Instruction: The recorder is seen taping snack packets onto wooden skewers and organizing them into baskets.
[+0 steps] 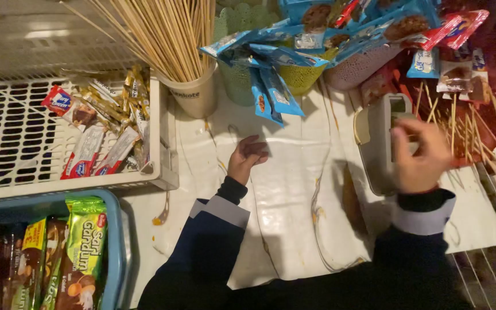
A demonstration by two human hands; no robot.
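Note:
My left hand [246, 157] rests on the white plastic sheet [294, 189] covering the table, fingers loosely curled and holding nothing. My right hand [419, 154] is blurred and lies against a beige tape dispenser [376, 138] standing on the sheet; whether it grips it is unclear. A beige cup [196, 92] full of long wooden skewers [162, 34] stands just beyond my left hand. Blue snack packets on sticks [271, 92] lean out of a green lattice pot [236, 74].
A white slotted crate [24, 143] at the left holds several small candy bars [104, 132]. A blue bin [113, 241] at the lower left contains green wafer packs. More packets on skewers [466, 115] lie on a red tray at the right.

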